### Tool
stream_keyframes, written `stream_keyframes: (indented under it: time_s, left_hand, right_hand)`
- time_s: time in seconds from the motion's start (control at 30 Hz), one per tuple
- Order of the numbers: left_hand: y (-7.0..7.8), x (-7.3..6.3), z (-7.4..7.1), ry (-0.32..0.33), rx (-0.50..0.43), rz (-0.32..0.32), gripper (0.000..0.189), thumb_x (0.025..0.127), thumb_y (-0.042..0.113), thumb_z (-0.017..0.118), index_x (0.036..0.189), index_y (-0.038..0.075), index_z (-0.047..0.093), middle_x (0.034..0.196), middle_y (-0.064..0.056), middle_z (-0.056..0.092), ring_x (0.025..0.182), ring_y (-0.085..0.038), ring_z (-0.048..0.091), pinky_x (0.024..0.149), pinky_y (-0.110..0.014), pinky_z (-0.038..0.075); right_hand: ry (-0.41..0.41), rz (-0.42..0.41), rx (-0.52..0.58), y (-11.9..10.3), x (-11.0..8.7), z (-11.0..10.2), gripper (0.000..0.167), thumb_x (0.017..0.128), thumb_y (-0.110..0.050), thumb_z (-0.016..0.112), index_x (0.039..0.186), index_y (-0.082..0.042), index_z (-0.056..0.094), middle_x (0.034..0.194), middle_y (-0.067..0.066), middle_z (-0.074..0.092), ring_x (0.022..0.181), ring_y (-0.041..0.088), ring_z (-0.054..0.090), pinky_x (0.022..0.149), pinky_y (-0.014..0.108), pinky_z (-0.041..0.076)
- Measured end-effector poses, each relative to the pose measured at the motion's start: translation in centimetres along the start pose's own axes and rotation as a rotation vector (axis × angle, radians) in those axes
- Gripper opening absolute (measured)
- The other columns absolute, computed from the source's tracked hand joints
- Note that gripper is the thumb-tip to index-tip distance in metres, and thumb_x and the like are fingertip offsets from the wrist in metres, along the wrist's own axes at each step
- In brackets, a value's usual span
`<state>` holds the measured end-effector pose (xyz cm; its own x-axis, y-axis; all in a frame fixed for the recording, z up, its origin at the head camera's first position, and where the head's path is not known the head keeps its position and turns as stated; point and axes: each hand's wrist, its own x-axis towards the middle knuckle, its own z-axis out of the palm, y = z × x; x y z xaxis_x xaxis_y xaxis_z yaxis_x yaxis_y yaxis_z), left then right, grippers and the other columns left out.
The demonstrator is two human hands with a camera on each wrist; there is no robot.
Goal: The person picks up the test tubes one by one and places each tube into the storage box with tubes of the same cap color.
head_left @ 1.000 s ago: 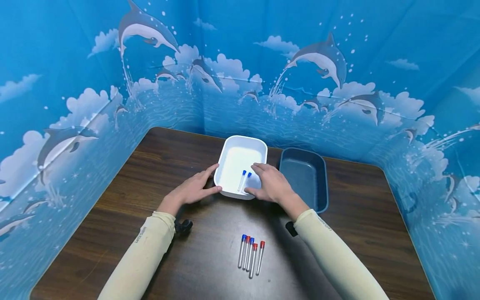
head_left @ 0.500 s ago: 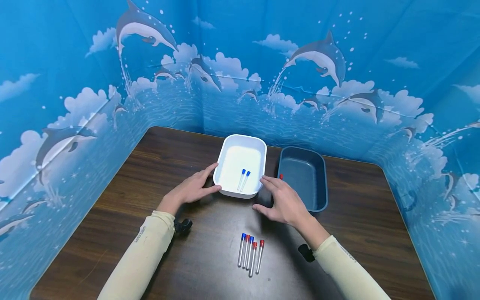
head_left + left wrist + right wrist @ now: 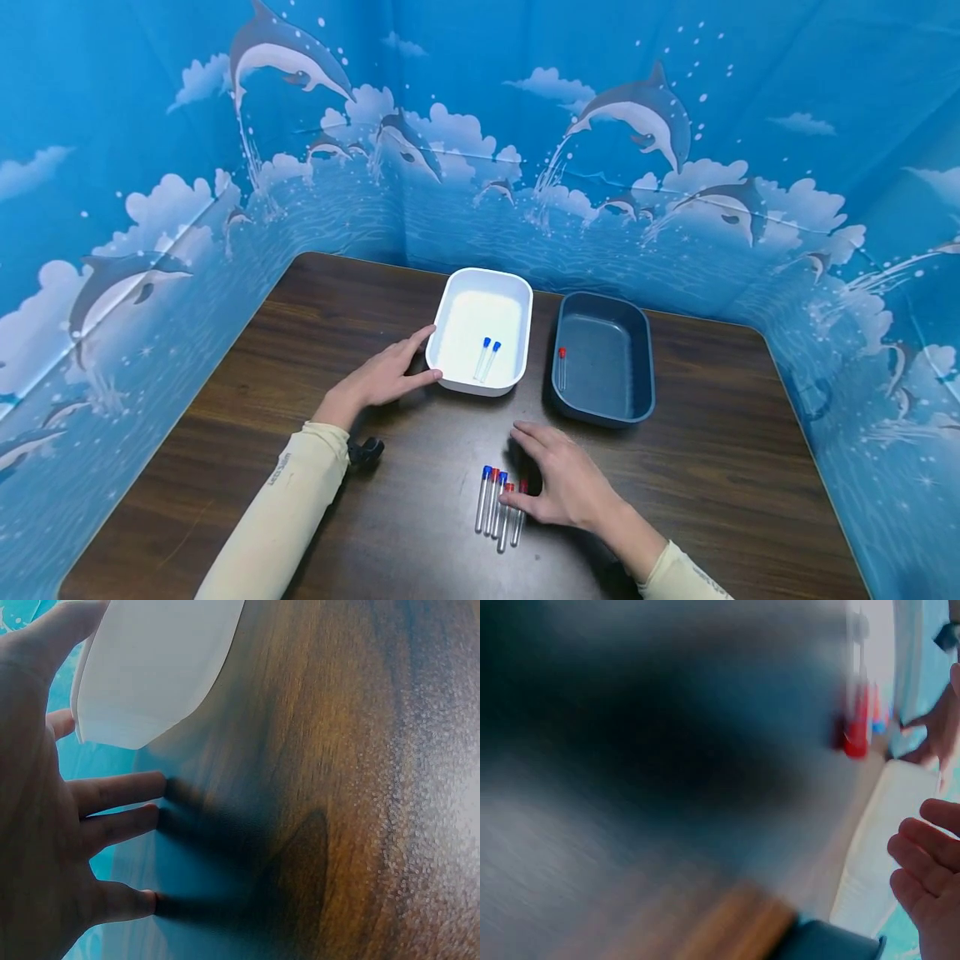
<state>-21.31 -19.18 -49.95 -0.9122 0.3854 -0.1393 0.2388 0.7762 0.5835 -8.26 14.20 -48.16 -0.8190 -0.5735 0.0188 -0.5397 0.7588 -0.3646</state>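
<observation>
My left hand (image 3: 382, 377) rests against the left side of a white plastic tray (image 3: 476, 315), thumb and forefinger spread along its rim. Two blue-capped test tubes (image 3: 491, 360) lie inside that tray. In the left wrist view, the tray's outer wall (image 3: 150, 671) is up by the thumb, and the other fingers stretch over the table. My right hand (image 3: 566, 479) hovers at a loose group of test tubes (image 3: 482, 504) with red and blue caps, its thumb overlapping them, fingers spread with nothing held. A red cap (image 3: 857, 735) shows near it in the right wrist view.
A dark grey tray (image 3: 607, 342) stands right of the white one, with one red-capped tube (image 3: 562, 371) at its left wall. Both are on a dark wooden table (image 3: 720, 467). A blue dolphin-print curtain (image 3: 465, 108) hangs behind and at the sides.
My right hand has moved from the white tray back towards the loose tubes. The red-capped tube in the dark tray has come into view. My left hand has stayed put.
</observation>
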Motion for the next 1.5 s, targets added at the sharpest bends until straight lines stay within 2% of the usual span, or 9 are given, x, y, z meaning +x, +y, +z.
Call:
stream_keyframes:
  time_s: [0.1,0.27,0.43,0.73,0.97,1.23,1.37,1.5]
  left_hand:
    - [0.0,0.0,0.0,-0.005,0.001,0.002,0.090,0.087,0.073,0.050,0.157,0.039,0.005,0.159,-0.009,0.025,0.141,-0.033,0.031,0.106,-0.060,0.030]
    - [0.2,-0.1,-0.1,-0.003,-0.004,0.004,0.091,0.086,0.075,0.049,0.157,0.037,0.005,0.158,-0.010,0.026,0.140,-0.033,0.031,0.106,-0.060,0.030]
    - [0.2,-0.1,-0.1,-0.007,0.001,0.000,0.092,0.085,0.078,0.046,0.157,0.037,0.006,0.158,-0.011,0.026,0.140,-0.033,0.031,0.106,-0.060,0.030]
    - [0.2,0.0,-0.1,-0.007,0.001,0.008,0.092,0.085,0.078,0.046,0.157,0.037,0.006,0.158,-0.011,0.027,0.141,-0.033,0.031,0.106,-0.060,0.030]
    - [0.1,0.0,-0.2,0.001,-0.002,0.014,0.093,0.084,0.079,0.046,0.157,0.036,0.007,0.158,-0.010,0.027,0.141,-0.032,0.031,0.106,-0.059,0.031]
    - [0.1,0.0,-0.1,-0.002,-0.007,0.014,0.092,0.085,0.078,0.046,0.157,0.037,0.006,0.158,-0.010,0.026,0.141,-0.032,0.030,0.106,-0.060,0.030]
    - [0.2,-0.1,-0.1,-0.003,-0.013,0.007,0.092,0.085,0.078,0.047,0.157,0.038,0.006,0.159,-0.009,0.025,0.142,-0.032,0.030,0.106,-0.060,0.030]
    - [0.2,-0.2,-0.1,-0.007,-0.010,0.006,0.091,0.085,0.078,0.046,0.157,0.039,0.006,0.159,-0.009,0.025,0.142,-0.033,0.029,0.106,-0.060,0.030]
  right_hand:
    - [-0.070,0.009,0.007,-0.3,-0.9,0.8,0.090,0.078,-0.073,0.063,0.145,-0.013,0.048,0.148,0.005,0.045,0.134,0.024,0.043,0.105,0.050,0.037]
    - [-0.133,-0.006,-0.008,-1.0,-1.7,2.1,0.095,0.077,-0.078,0.058,0.146,-0.013,0.047,0.150,0.005,0.041,0.135,0.025,0.042,0.107,0.050,0.035]
    - [-0.155,-0.009,-0.046,-1.4,-1.8,3.0,0.102,0.075,-0.082,0.055,0.147,-0.011,0.045,0.151,0.007,0.039,0.135,0.028,0.041,0.108,0.050,0.034]
    - [-0.194,0.049,-0.047,-2.2,-1.2,3.5,0.108,0.069,-0.087,0.054,0.147,-0.012,0.045,0.151,0.008,0.040,0.135,0.026,0.041,0.108,0.050,0.033]
    - [-0.170,0.007,-0.105,-2.4,-1.3,3.8,0.108,0.072,-0.082,0.060,0.146,-0.006,0.044,0.150,0.012,0.040,0.135,0.029,0.041,0.112,0.045,0.028]
    - [-0.116,-0.042,-0.130,-2.3,-1.4,3.9,0.100,0.074,-0.076,0.063,0.140,-0.003,0.050,0.147,0.014,0.043,0.133,0.029,0.043,0.111,0.044,0.030]
    - [-0.118,-0.058,-0.149,-2.2,-1.4,3.9,0.099,0.075,-0.076,0.062,0.139,-0.002,0.051,0.146,0.014,0.043,0.133,0.028,0.044,0.112,0.043,0.029]
    - [-0.141,-0.039,-0.134,-2.1,-1.3,3.7,0.099,0.075,-0.078,0.059,0.140,-0.004,0.051,0.147,0.013,0.044,0.133,0.029,0.044,0.109,0.045,0.033]
